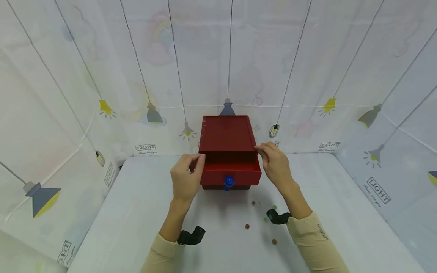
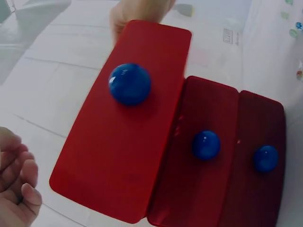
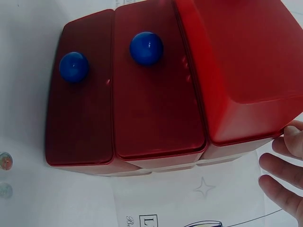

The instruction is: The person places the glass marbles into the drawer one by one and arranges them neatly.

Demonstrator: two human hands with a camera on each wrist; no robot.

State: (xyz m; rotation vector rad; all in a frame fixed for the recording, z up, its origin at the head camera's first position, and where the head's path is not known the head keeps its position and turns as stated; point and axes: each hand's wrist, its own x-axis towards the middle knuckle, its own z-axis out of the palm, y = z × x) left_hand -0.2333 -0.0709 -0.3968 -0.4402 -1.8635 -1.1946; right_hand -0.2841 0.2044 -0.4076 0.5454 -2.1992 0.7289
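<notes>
LIGHT-lettered backdrop (image 1: 205,68), left hand (image 1: 184,176), right hand (image 1: 277,167) at red cabinet (image 1: 227,132), cannot tell either grip

A curtained booth: pale sheeting (image 1: 266,57), printed with hanging lamps (image 1: 105,107), closes 3 sides of a white bench (image 1: 143,197).

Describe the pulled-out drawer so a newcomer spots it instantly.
On the white tabletop stands a boxy red three-drawer cabinet. The red top drawer, with a round blue knob, sits between the left hand and right hand. It alone juts forward; the two red drawers beneath sit flush.
</notes>
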